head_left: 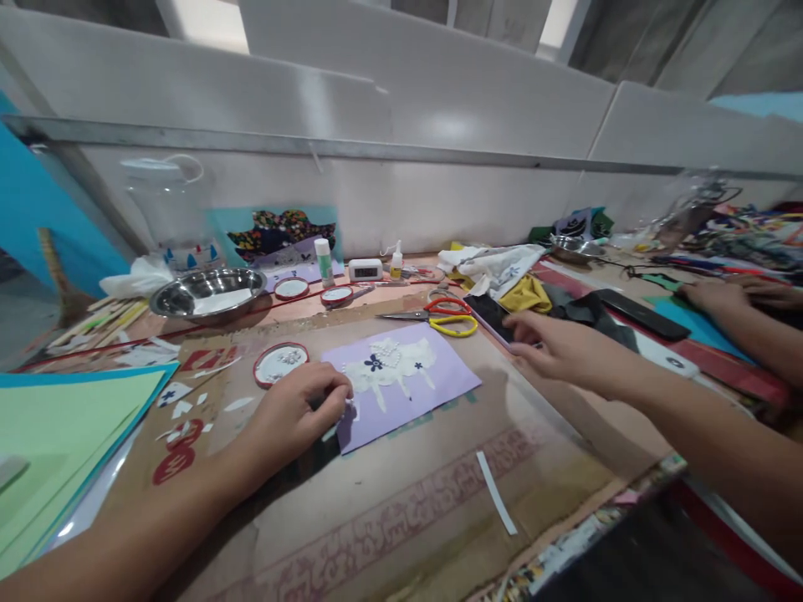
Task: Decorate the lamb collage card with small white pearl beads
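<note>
A purple card (439, 380) with a white cut-out animal shape, dark flower pieces and small white beads lies on the cardboard mat. My left hand (307, 401) rests at its left edge with fingers curled; what they hold, if anything, is hidden. My right hand (552, 347) is closed on the near end of a flat dark piece with a pale purple edge (488, 316), right of the card. Scissors (448, 318) with red and yellow handles lie just behind the card. A red-rimmed lid (282, 364) holding small beads sits by my left hand.
Behind stand a steel bowl (208, 293), a glue stick (324, 263), a small glue bottle (396, 260) and a digital timer (365, 270). Coloured paper sheets (69, 451) lie left, and a white strip (496, 493) in front. Another person's hands (721, 297) work at the right.
</note>
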### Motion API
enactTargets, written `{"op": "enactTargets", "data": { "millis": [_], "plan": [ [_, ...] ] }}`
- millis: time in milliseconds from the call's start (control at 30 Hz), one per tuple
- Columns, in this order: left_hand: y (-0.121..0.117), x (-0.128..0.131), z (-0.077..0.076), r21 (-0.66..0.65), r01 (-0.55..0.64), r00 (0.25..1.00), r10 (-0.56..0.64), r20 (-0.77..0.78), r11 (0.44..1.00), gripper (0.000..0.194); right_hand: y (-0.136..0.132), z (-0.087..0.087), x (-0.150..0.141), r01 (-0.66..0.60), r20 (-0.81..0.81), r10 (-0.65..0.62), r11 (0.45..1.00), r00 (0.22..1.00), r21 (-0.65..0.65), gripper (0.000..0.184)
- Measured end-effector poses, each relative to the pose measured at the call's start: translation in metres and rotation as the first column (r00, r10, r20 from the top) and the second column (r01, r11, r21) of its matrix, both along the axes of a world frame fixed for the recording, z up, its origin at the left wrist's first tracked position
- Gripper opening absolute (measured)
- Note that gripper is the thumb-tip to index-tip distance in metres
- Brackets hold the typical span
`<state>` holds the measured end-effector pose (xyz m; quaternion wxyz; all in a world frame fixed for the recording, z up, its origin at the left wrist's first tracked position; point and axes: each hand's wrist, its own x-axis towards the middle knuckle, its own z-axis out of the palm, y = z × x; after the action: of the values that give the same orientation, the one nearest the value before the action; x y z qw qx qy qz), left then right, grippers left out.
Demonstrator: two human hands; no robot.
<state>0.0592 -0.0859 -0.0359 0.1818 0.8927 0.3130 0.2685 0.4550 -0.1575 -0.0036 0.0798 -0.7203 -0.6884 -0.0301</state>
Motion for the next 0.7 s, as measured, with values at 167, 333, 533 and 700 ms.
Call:
{"op": "enactTargets", "data": {
  "millis": [167, 333, 533, 700],
  "plan": [
    [0.001, -0.001, 0.0, 0.005, -0.007, 1.0, 0.008, -0.025, 1.0, 0.028, 0.057, -0.014, 0.015, 0.192, 0.13, -0.167, 0.958, 0.977, -0.213, 0.077],
    [0.001, -0.002, -0.001, -0.01, 0.018, 0.999, -0.018, -0.027, 1.0, 0.027, 0.079, -0.023, 0.017, 0.262, 0.128, -0.243, 0.952, 0.962, -0.16, 0.079],
    [0.002, -0.003, -0.001, -0.013, 0.024, 1.0, -0.025, -0.013, 1.0, 0.029, 0.075, -0.022, 0.014, 0.255, 0.087, -0.245, 0.958, 0.966, -0.135, 0.078],
    [0.005, -0.004, -0.001, -0.009, 0.042, 0.999, -0.042, -0.008, 0.999, 0.028, 0.068, -0.006, 0.036, 0.119, -0.027, -0.128, 0.967, 0.991, -0.226, 0.096]
  ]
}}
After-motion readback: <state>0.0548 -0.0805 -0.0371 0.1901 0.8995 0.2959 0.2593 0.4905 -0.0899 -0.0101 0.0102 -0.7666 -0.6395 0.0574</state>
